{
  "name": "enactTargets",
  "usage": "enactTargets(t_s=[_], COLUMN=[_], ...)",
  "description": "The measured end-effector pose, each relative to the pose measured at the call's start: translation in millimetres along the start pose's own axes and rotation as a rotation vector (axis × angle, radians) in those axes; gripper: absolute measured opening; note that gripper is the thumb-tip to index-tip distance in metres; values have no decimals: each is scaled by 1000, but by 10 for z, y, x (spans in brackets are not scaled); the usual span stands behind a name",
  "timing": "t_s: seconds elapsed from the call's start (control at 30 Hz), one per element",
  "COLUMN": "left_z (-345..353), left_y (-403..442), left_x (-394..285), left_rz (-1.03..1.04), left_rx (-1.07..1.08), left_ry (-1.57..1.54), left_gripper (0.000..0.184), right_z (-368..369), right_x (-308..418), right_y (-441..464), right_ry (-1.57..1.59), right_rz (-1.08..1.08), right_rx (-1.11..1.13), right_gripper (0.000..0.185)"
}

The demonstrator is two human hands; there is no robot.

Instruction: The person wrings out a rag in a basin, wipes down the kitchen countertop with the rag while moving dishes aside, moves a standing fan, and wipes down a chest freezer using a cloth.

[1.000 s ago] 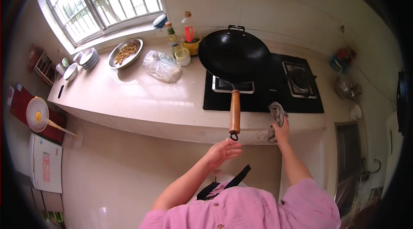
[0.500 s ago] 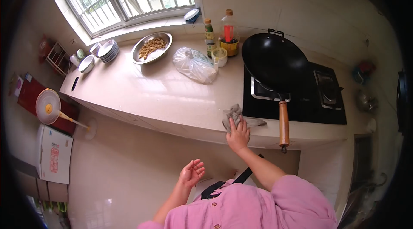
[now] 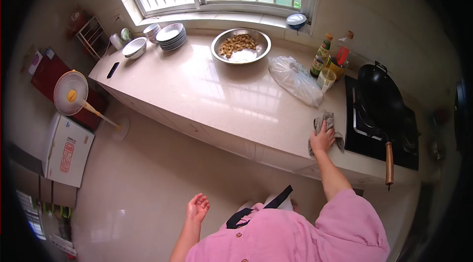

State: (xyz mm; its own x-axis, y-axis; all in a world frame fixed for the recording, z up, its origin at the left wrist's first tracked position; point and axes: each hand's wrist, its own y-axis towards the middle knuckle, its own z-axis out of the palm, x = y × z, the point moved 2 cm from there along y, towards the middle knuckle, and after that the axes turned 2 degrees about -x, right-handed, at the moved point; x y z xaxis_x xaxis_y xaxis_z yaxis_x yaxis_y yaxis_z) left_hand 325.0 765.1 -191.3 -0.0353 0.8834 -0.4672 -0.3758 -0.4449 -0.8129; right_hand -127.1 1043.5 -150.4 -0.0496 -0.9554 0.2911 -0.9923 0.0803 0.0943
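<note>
My right hand [image 3: 323, 140] presses down on a crumpled grey cloth [image 3: 323, 118] at the front of the countertop [image 3: 236, 109], just left of the gas stove [image 3: 351, 136]. The cloth bunches around the fingers and spreads out past the hand on both sides. My left hand [image 3: 198, 207] hangs in the air over the floor, palm up, fingers apart and slightly curled, with nothing in it. On the stove sits a black wok [image 3: 379, 92], its wooden handle [image 3: 389, 163] jutting out over the front edge.
Behind the cloth lie a clear plastic bag [image 3: 295, 81], a plastic cup [image 3: 326, 80] and two sauce bottles [image 3: 321, 55]. A steel basin [image 3: 266, 50] holds brown chunks and white powder. Stacked plates [image 3: 172, 38] and bowls [image 3: 134, 49] stand left. A fan [image 3: 71, 93] stands on the floor.
My view has swung to the left, so the counter and stove appear further right. My right hand stays on the cloth, which is now more bunched up. The left hand remains raised and empty.
</note>
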Motion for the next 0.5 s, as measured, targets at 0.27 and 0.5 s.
enactTargets(t_s=[0.27, 0.5], left_z=[364, 1042], left_y=[380, 476], left_x=[-399, -974], left_rz=[-37, 27], left_rx=[59, 198], left_ry=[-77, 55], left_gripper=[21, 21], right_z=[506, 742], right_x=[1750, 2575], right_y=[-988, -694], right_ry=[134, 194], right_rz=[-349, -590], right_rx=[170, 140], right_gripper=[68, 60])
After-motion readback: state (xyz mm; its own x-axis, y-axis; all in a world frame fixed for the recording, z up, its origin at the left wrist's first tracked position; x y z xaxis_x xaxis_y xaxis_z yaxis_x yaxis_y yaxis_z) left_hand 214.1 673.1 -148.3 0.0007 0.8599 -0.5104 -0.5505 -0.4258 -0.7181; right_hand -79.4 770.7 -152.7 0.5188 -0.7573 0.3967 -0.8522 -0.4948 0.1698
